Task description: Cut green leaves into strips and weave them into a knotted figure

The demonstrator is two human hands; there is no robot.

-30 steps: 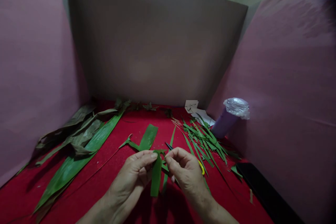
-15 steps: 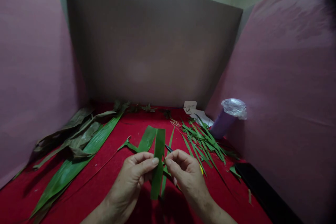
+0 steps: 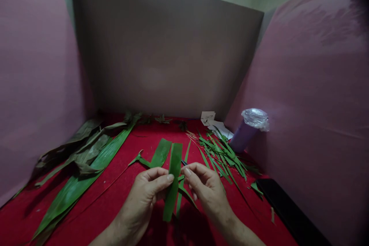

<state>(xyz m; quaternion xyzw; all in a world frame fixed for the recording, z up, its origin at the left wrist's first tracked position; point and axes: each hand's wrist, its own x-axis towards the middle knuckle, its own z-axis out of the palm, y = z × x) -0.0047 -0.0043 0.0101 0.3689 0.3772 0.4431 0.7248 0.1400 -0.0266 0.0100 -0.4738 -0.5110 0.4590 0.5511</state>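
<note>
My left hand [image 3: 154,190] pinches a broad green leaf strip [image 3: 175,159] between thumb and fingers, and the strip stands nearly upright in front of me. Just to its right, my right hand [image 3: 206,184] has thumb and forefinger pressed together by the strip's edge; what is between them is too small to make out. Behind the hands lies another cut leaf piece [image 3: 160,153], beside a green knotted leaf bit on a thin stem [image 3: 139,158]. Narrow leaf strips [image 3: 188,195] show below and between my hands. A dark pointed tip [image 3: 183,162] shows behind my right fingers.
Long leaves, green [image 3: 77,184] and withered [image 3: 86,153], spread over the red cloth [image 3: 115,215] at left. Cut strips [image 3: 221,153] are heaped at right, near a purple container [image 3: 243,136] with a plastic-wrapped top. A black flat object [image 3: 288,207] lies front right. Papers [image 3: 220,128] rest at the back.
My right fingertips have shifted slightly up along the strip's edge. The strip's lower end has swung a little left; my left hand keeps its grip on it.
</note>
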